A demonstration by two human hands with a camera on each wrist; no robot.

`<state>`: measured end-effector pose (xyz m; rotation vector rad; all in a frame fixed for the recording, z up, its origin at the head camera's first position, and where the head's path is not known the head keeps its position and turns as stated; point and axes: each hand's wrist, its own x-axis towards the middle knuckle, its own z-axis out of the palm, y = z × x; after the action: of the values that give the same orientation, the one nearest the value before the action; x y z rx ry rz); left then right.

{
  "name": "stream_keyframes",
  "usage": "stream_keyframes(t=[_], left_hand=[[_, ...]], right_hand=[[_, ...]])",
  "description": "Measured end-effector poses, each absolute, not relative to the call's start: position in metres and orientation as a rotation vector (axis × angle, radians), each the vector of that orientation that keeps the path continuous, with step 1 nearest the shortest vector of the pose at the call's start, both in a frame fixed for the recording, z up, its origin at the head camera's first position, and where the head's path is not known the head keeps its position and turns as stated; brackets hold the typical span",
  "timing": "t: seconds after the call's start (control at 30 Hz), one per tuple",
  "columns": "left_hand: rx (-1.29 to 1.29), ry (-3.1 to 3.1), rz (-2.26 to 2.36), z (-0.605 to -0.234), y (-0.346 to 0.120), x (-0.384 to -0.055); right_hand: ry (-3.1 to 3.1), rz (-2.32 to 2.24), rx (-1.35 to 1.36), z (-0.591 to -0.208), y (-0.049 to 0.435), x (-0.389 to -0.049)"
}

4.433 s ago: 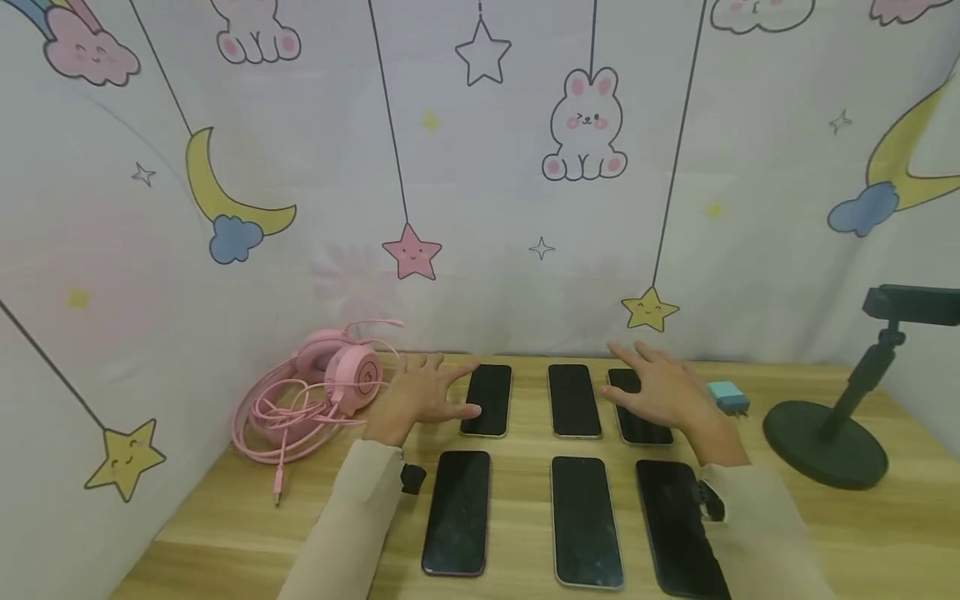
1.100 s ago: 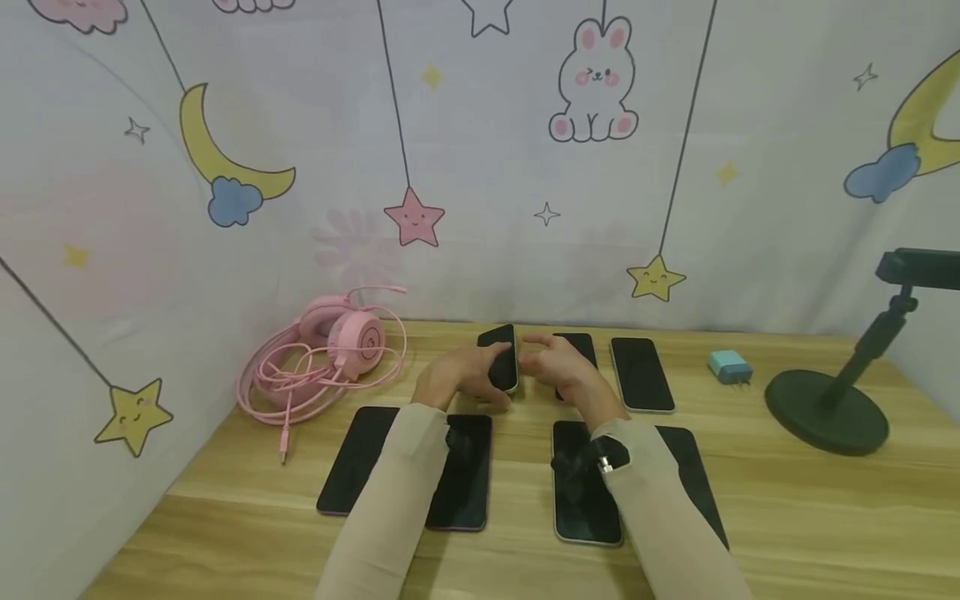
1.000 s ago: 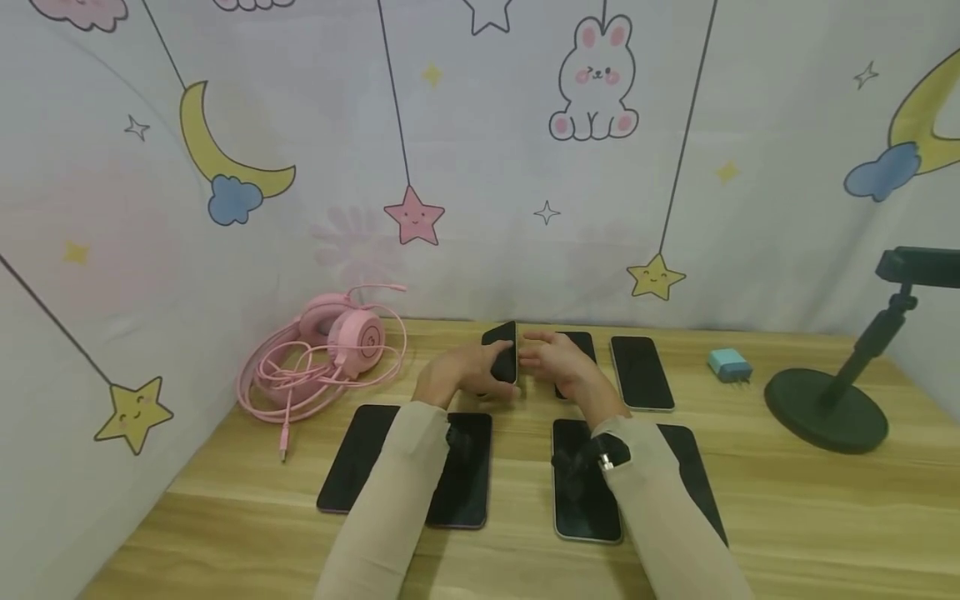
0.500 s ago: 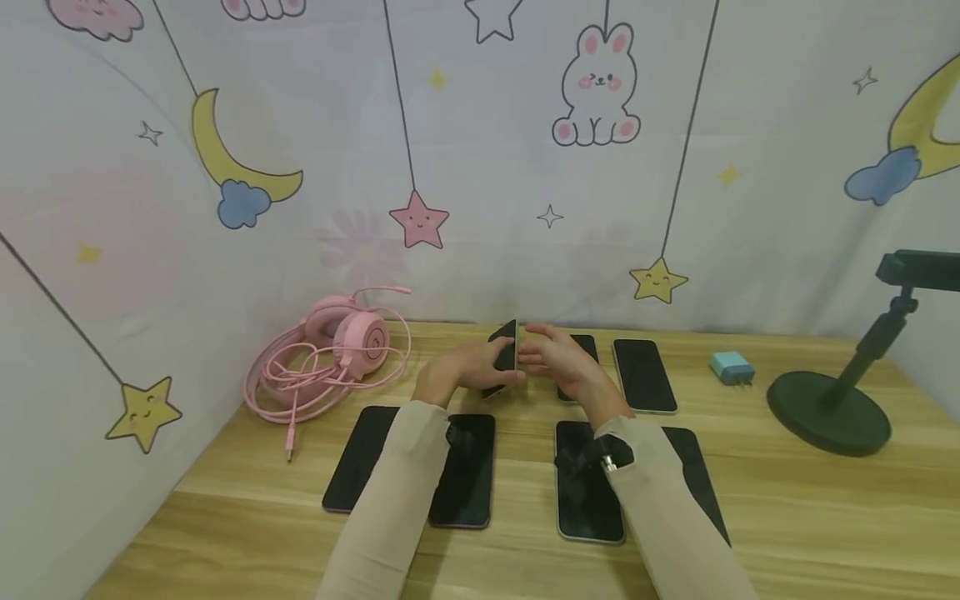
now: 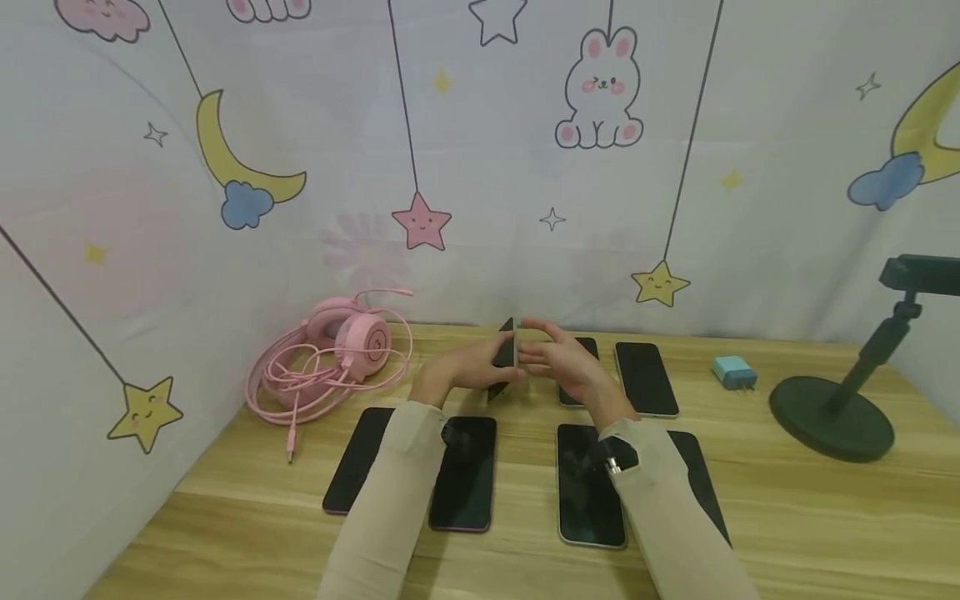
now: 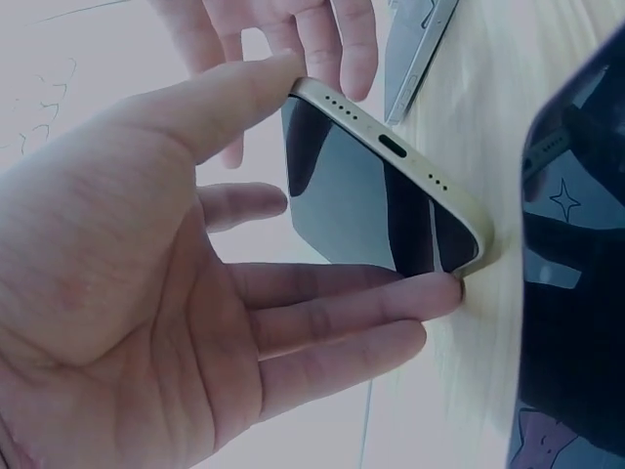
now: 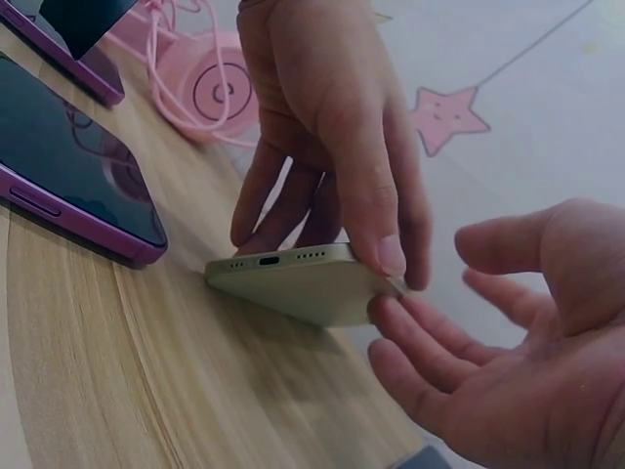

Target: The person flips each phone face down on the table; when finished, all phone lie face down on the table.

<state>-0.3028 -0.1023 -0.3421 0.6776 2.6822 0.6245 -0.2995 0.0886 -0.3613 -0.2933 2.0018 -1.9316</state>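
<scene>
Port (image 6: 393,146) of tilted phone (image 6: 363,191), wrist views only

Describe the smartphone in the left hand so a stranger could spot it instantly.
On the wooden table, find the pink headset, then look right to the left hand. It grips a pale-framed smartphone. Only this one is tilted up; the other six smartphones lie flat.
</scene>
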Motion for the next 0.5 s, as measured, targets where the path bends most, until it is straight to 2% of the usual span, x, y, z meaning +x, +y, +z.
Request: stream_keyframes(t=[0.5], left_hand=[[0.797, 2.643, 0.816, -0.3358, -0.1127, -0.3043]], right_hand=[[1.959, -1.911, -0.401, -0.3616, 0.0875, -0.2980]])
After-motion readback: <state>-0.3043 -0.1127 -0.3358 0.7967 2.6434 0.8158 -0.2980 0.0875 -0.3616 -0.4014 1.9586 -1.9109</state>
